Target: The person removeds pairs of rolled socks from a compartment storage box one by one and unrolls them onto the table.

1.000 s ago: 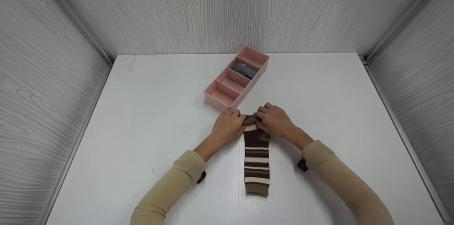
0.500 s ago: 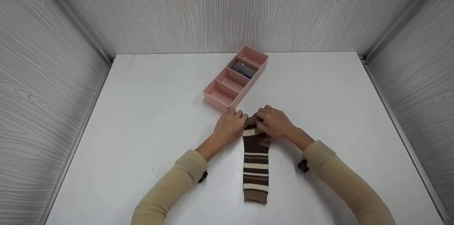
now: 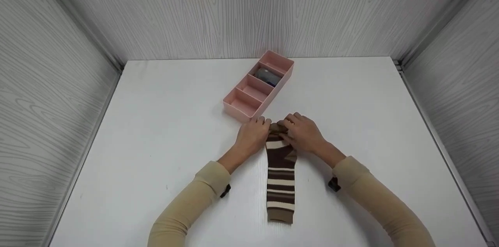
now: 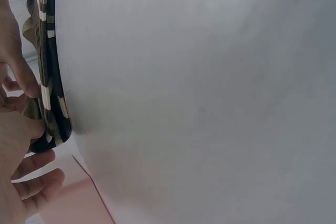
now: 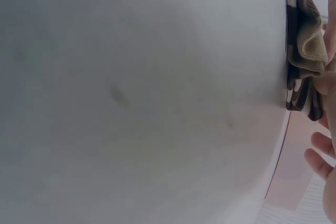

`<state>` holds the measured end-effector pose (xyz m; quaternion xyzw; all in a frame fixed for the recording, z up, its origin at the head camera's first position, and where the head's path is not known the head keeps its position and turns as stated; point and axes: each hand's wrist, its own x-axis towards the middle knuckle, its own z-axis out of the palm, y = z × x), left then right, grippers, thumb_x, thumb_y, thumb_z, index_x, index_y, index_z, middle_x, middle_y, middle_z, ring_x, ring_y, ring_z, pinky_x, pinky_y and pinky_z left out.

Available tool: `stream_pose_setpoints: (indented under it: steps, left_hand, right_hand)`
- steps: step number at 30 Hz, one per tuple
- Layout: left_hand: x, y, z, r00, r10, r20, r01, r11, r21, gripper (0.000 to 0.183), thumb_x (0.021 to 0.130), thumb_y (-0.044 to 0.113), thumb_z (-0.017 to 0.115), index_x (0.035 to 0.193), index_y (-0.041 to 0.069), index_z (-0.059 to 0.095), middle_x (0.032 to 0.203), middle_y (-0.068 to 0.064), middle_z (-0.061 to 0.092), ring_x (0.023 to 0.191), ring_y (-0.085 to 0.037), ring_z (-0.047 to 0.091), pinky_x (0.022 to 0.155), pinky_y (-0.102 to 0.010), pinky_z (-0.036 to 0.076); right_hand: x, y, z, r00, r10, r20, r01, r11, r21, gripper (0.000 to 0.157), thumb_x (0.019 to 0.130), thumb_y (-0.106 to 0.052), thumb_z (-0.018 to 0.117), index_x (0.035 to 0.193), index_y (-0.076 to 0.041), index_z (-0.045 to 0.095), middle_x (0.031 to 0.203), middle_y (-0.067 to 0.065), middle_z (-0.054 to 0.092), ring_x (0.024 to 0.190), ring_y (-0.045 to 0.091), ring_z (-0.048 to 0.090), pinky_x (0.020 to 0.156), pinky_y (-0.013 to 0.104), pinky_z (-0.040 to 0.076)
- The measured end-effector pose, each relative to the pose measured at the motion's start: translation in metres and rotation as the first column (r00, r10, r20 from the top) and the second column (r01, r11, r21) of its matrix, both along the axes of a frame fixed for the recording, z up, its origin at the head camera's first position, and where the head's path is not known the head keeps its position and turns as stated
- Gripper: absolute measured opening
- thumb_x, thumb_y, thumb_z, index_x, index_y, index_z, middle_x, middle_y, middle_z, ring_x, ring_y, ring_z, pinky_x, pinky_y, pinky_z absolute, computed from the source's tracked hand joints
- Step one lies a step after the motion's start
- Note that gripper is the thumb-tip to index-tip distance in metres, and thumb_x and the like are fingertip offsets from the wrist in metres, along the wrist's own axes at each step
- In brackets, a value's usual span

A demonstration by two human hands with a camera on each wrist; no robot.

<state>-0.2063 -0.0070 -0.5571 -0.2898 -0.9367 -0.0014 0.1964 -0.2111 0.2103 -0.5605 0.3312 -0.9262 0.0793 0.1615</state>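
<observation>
A brown sock with cream and olive stripes (image 3: 280,186) lies lengthwise on the table, its olive cuff toward me. At the far end its toe is folded over and bunched between both hands. My left hand (image 3: 251,136) pinches the left side of this fold, thumb and fingertips on the fabric. On the other side, my right hand (image 3: 306,134) pinches the right of the fold. The left wrist view shows the sock's layered edge (image 4: 46,77) beside the thumb. In the right wrist view, a tan flap of the sock (image 5: 311,45) sticks out near the fingers.
Just beyond the hands stands a pink box with several compartments (image 3: 273,97), set at a slant. One compartment holds a rolled grey item (image 3: 268,76). Wood-patterned panels (image 3: 249,13) enclose the white table (image 3: 156,130) at the back and sides.
The sock's cuff end has slid slightly toward me. The fold at the toe has been reshaped by the fingers, while both hands stay near the same spot.
</observation>
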Motion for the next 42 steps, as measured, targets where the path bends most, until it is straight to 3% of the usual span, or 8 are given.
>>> stream_pose_setpoints:
  steps: [5, 11, 18, 22, 33, 42]
  left_hand:
    - [-0.001, 0.0, 0.002, 1.0, 0.001, -0.016, -0.001, 1.0, -0.013, 0.018, 0.102, 0.027, 0.069, 0.106, 0.01, 0.07, 0.094, -0.007, 0.071, 0.084, -0.023, 0.072, 0.064, -0.036, 0.06]
    - [-0.003, 0.0, 0.002, 1.0, -0.001, -0.013, 0.001, 1.0, -0.013, 0.01, 0.101, 0.016, 0.067, 0.103, 0.009, 0.074, 0.094, -0.007, 0.071, 0.084, -0.023, 0.072, 0.065, -0.036, 0.061]
    - [-0.002, -0.002, 0.003, 0.999, -0.014, -0.052, 0.014, 1.0, -0.016, 0.014, 0.101, 0.018, 0.068, 0.095, 0.01, 0.078, 0.09, -0.007, 0.071, 0.082, -0.022, 0.072, 0.063, -0.035, 0.06]
    - [0.0, -0.004, 0.005, 0.999, -0.006, -0.036, 0.006, 1.0, -0.003, 0.018, 0.101, 0.025, 0.07, 0.097, 0.009, 0.078, 0.09, -0.007, 0.071, 0.082, -0.022, 0.072, 0.063, -0.034, 0.061]
    - [0.022, -0.011, 0.007, 1.0, -0.017, 0.001, 0.017, 1.0, 0.014, 0.027, 0.1, 0.037, 0.071, 0.102, 0.01, 0.074, 0.099, -0.007, 0.074, 0.088, -0.024, 0.071, 0.063, -0.035, 0.06]
    - [0.051, -0.013, 0.01, 0.99, -0.119, 0.073, 0.118, 0.993, 0.018, 0.028, 0.101, 0.04, 0.068, 0.102, 0.013, 0.076, 0.098, -0.005, 0.074, 0.086, -0.021, 0.07, 0.064, -0.034, 0.059]
  right_hand:
    - [0.0, 0.0, 0.0, 1.0, 0.001, -0.004, 0.0, 1.0, 0.022, 0.041, 0.091, -0.026, 0.083, 0.128, -0.014, 0.07, 0.113, 0.006, 0.069, 0.1, 0.025, 0.065, 0.082, 0.042, 0.06]
    - [-0.002, 0.0, 0.0, 0.999, 0.024, -0.047, -0.02, 0.997, 0.068, 0.051, 0.086, -0.023, 0.087, 0.132, -0.016, 0.069, 0.116, 0.006, 0.069, 0.103, 0.026, 0.066, 0.083, 0.043, 0.061]
    - [-0.007, -0.003, -0.001, 0.987, 0.082, -0.139, -0.066, 0.991, 0.115, 0.035, 0.091, -0.021, 0.083, 0.124, -0.017, 0.074, 0.107, 0.004, 0.072, 0.097, 0.024, 0.066, 0.078, 0.039, 0.06]
    - [-0.012, -0.003, -0.003, 0.987, 0.079, -0.142, -0.062, 0.991, 0.122, 0.025, 0.094, -0.022, 0.08, 0.117, -0.014, 0.075, 0.106, 0.005, 0.072, 0.096, 0.024, 0.066, 0.077, 0.039, 0.059]
    - [-0.027, -0.005, 0.0, 0.999, 0.0, 0.038, -0.002, 0.999, 0.052, 0.021, 0.1, -0.027, 0.073, 0.114, -0.013, 0.078, 0.107, 0.007, 0.076, 0.095, 0.026, 0.068, 0.08, 0.042, 0.061]
    - [-0.04, -0.011, 0.006, 0.981, -0.054, 0.184, 0.059, 0.998, -0.024, 0.02, 0.1, -0.025, 0.071, 0.113, -0.011, 0.078, 0.106, 0.007, 0.078, 0.095, 0.026, 0.07, 0.081, 0.043, 0.061]
